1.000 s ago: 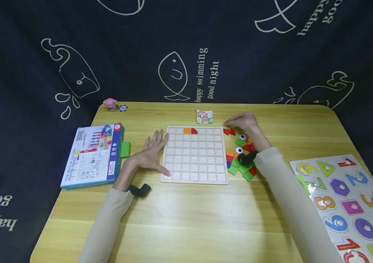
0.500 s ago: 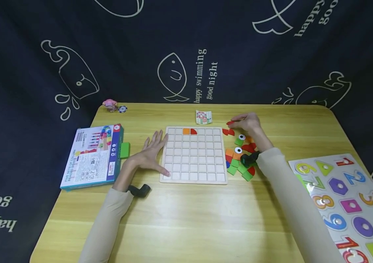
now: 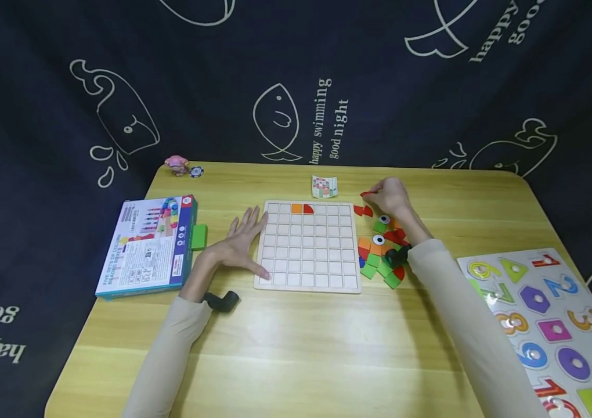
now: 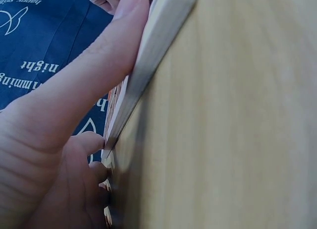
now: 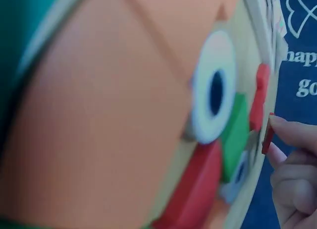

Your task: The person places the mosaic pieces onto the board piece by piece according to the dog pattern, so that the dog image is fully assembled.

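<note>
My left hand (image 3: 237, 245) lies at the left edge of the white grid board (image 3: 309, 249), fingers spread and thumb on the near left corner. An orange square (image 3: 296, 208) and a red quarter-circle piece (image 3: 308, 209) sit side by side in the board's far row. Beyond the board's far right corner, my right hand (image 3: 391, 197) pinches a small red piece (image 5: 268, 135) between thumb and finger; in the head view only its edge (image 3: 366, 194) shows. Two more red pieces (image 3: 363, 211) lie just below that hand, by the board's right edge.
Loose green, orange, red and blue pieces (image 3: 373, 260) and eye discs (image 3: 378, 239) are heaped right of the board. A small picture card (image 3: 324, 186) lies behind it. A box (image 3: 144, 247) and green block (image 3: 199, 237) stand left; a number puzzle (image 3: 552, 307) lies right.
My right hand has lifted a red piece slightly off the table and turned it so that its edge faces the head camera. The left hand stays in place on the board.
</note>
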`<state>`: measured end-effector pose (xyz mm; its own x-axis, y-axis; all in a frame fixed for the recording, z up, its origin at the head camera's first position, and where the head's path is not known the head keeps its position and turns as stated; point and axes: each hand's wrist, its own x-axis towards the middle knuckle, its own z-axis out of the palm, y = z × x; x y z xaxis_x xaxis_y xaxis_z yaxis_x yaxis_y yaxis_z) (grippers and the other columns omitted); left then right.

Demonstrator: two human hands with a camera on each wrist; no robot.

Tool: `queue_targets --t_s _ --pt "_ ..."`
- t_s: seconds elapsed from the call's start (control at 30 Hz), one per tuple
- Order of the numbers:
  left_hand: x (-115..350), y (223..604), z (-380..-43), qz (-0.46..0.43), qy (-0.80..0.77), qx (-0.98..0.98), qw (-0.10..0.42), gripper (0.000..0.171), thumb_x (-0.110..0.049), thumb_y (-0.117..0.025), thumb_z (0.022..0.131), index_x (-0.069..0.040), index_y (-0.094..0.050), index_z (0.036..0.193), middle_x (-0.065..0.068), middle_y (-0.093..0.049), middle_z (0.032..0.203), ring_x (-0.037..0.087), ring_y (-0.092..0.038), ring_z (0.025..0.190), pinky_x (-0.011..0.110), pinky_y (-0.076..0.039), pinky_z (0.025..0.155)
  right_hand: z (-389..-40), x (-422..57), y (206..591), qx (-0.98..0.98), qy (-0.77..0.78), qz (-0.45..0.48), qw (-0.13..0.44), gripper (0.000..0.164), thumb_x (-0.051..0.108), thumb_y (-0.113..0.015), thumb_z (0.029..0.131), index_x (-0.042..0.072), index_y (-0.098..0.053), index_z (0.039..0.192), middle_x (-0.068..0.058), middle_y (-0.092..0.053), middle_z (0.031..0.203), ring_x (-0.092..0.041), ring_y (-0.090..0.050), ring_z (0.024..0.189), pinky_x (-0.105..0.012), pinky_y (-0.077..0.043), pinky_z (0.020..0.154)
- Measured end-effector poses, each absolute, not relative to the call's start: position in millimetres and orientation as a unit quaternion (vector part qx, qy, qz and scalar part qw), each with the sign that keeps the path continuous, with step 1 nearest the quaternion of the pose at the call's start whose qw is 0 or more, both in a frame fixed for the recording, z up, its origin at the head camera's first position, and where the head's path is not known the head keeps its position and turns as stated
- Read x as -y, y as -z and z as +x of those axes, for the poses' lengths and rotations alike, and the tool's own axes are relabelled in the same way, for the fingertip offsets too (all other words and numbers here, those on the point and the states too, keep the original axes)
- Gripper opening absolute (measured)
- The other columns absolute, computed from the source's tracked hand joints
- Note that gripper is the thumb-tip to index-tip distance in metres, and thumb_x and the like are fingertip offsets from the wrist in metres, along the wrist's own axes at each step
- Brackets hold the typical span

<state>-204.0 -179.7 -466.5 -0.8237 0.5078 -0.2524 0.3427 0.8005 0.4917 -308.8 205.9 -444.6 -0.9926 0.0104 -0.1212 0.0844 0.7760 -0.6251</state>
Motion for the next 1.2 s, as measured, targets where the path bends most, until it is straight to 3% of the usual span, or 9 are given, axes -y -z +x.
queue_targets --t_s 0.1,0.23,0.33,0.4,0.57,0.63,0.77,1.03,1.2 --pt "180.1 466.3 -204.4 0.228 -0.215 -0.931 0.188 0.147 -0.067 -0.083 0.053 -0.016 0.009 0.155 0.014 0.022 0.161 0.032 0.022 0.149 0.056 0.012 0.12 -308.4 -194.7 439.0 -0.931 0.357 0.003 0.07 0.024 0.025 -0.071 0.088 0.003 -0.072 0.097 -0.005 -0.062 0.062 -0.012 -0.044 0.046 -0.025 -0.036 0.045" --pt "180.2 467.0 -203.9 0.229 -0.21 -0.932 0.187 0.148 -0.069 -0.082 0.052 -0.016 0.01 0.155 0.014 0.023 0.16 0.031 0.022 0.149 0.055 0.012 0.12 -302.6 -160.1 429.7 -0.9 0.414 -0.058 0.12 0.022 0.022 -0.068 0.09 0.006 -0.071 0.106 0.003 -0.041 0.053 -0.011 -0.035 0.042 -0.025 -0.027 0.042" --pt "180.7 467.3 -203.6 0.228 -0.208 -0.932 0.187 0.148 -0.07 -0.082 0.052 -0.016 0.01 0.155 0.014 0.023 0.16 0.031 0.022 0.149 0.055 0.013 0.12 -297.3 -123.5 427.8 -0.88 0.435 -0.12 0.151 0.018 0.016 -0.068 0.09 0.008 -0.072 0.105 0.003 -0.035 0.054 -0.011 -0.033 0.046 -0.028 -0.028 0.05" --pt "180.6 466.8 -203.6 0.229 -0.213 -0.931 0.188 0.148 -0.07 -0.082 0.052 -0.015 0.01 0.155 0.014 0.023 0.16 0.031 0.022 0.149 0.055 0.013 0.12 -295.6 -100.6 428.5 -0.874 0.433 -0.154 0.16 0.016 0.016 -0.068 0.089 0.009 -0.073 0.103 0.004 -0.033 0.053 -0.012 -0.032 0.047 -0.028 -0.039 0.064" --pt "180.2 465.2 -204.1 0.229 -0.217 -0.93 0.19 0.148 -0.07 -0.081 0.053 -0.016 0.01 0.155 0.013 0.023 0.16 0.03 0.022 0.149 0.054 0.013 0.12 -298.8 -60.8 434.6 -0.888 0.398 -0.176 0.15 0.022 0.026 -0.075 0.085 0.01 -0.075 0.1 0.004 -0.048 0.062 -0.012 -0.032 0.053 -0.027 -0.041 0.068" --pt "180.6 465.1 -204.3 0.227 -0.214 -0.931 0.191 0.148 -0.071 -0.081 0.053 -0.016 0.01 0.155 0.012 0.023 0.16 0.029 0.023 0.149 0.054 0.013 0.121 -301.2 -51.9 438.4 -0.89 0.395 -0.165 0.155 0.023 0.025 -0.076 0.084 0.008 -0.075 0.099 0.001 -0.059 0.076 -0.012 -0.037 0.058 -0.027 -0.034 0.056" --pt "180.6 465.5 -204.4 0.226 -0.218 -0.929 0.195 0.148 -0.07 -0.082 0.052 -0.017 0.01 0.155 0.012 0.023 0.161 0.029 0.023 0.149 0.054 0.013 0.121 -303.9 -43.6 443.8 -0.892 0.394 -0.149 0.167 0.021 0.022 -0.077 0.083 0.008 -0.075 0.098 -0.006 -0.068 0.101 -0.013 -0.045 0.067 -0.022 -0.037 0.058" --pt "181.5 468.3 -204.9 0.231 -0.22 -0.929 0.188 0.148 -0.069 -0.082 0.052 -0.015 0.01 0.155 0.013 0.022 0.161 0.032 0.021 0.149 0.056 0.013 0.12 -303.8 -45.8 449.0 -0.887 0.406 -0.15 0.158 0.02 0.015 -0.08 0.079 0.009 -0.075 0.098 -0.007 -0.064 0.089 -0.01 -0.036 0.054 -0.024 -0.033 0.054" --pt "181.3 466.7 -204.4 0.229 -0.223 -0.929 0.188 0.148 -0.069 -0.082 0.052 -0.016 0.009 0.155 0.012 0.022 0.161 0.029 0.022 0.149 0.054 0.013 0.121 -305.3 -48.4 450.8 -0.877 0.431 -0.123 0.172 0.022 0.015 -0.081 0.077 0.011 -0.077 0.098 -0.007 -0.069 0.103 -0.009 -0.03 0.049 -0.023 -0.029 0.049"
